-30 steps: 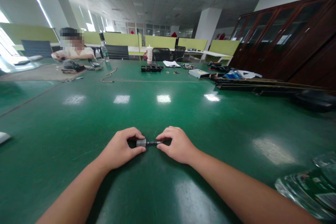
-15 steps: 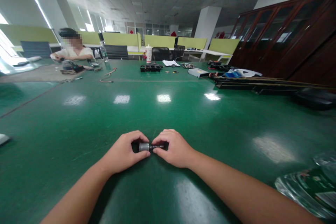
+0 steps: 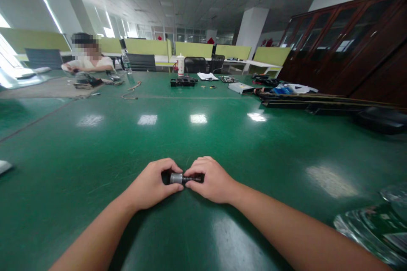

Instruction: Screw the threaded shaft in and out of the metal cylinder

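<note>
A small metal cylinder (image 3: 176,178) lies sideways low over the green table (image 3: 178,135), near the middle of the view. My left hand (image 3: 154,184) curls round it, with thumb and forefinger closed on its two sides. From its right end a thin dark shaft (image 3: 193,179) points to the right. My right hand (image 3: 213,180) pinches this shaft close to the cylinder, thumb below and fingers above. The fingertips of both hands nearly meet.
A large clear bottle (image 3: 375,228) lies at the lower right. Long black rails (image 3: 305,101) and a grey metal box (image 3: 241,88) are at the back right. A black part (image 3: 183,82) sits at the far middle. A person (image 3: 90,57) sits at the far left.
The cylinder and shaft have shifted very slightly to the right with my left fingertips. My right hand keeps almost the same place.
</note>
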`<action>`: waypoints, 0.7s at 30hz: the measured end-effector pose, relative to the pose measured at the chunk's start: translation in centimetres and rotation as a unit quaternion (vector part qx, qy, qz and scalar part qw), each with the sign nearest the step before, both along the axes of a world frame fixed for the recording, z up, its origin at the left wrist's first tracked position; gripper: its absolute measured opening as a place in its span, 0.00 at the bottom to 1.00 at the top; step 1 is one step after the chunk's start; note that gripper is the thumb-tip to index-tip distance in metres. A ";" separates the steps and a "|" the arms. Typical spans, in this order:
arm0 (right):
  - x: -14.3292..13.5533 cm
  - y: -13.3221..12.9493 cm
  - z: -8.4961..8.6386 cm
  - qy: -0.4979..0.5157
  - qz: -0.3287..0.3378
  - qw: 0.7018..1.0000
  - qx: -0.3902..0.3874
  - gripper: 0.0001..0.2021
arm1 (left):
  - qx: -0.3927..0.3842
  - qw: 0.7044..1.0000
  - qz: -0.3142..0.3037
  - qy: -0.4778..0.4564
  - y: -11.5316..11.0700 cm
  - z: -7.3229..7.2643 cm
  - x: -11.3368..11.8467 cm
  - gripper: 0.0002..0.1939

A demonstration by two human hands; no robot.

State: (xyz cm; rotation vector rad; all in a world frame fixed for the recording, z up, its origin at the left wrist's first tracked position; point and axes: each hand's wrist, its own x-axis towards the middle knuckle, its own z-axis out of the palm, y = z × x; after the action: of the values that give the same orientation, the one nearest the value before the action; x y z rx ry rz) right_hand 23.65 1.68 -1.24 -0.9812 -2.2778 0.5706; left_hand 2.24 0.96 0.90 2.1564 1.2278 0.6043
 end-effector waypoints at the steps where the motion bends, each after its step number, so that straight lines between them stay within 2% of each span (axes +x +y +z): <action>1: 0.0 0.0 0.0 0.001 0.002 1.000 0.000 0.07 | 0.001 1.000 -0.001 0.001 0.0 0.0 0.0 0.10; 21: 0.2 0.1 0.1 0.017 -0.001 1.000 0.001 0.06 | 0.003 1.000 0.000 0.002 0.0 0.1 0.1 0.10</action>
State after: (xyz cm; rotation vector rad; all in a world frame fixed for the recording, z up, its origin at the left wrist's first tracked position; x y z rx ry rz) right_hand 23.88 1.82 -1.12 -0.9657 -2.2475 0.5806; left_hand 2.35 1.01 1.00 2.1632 1.2294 0.6056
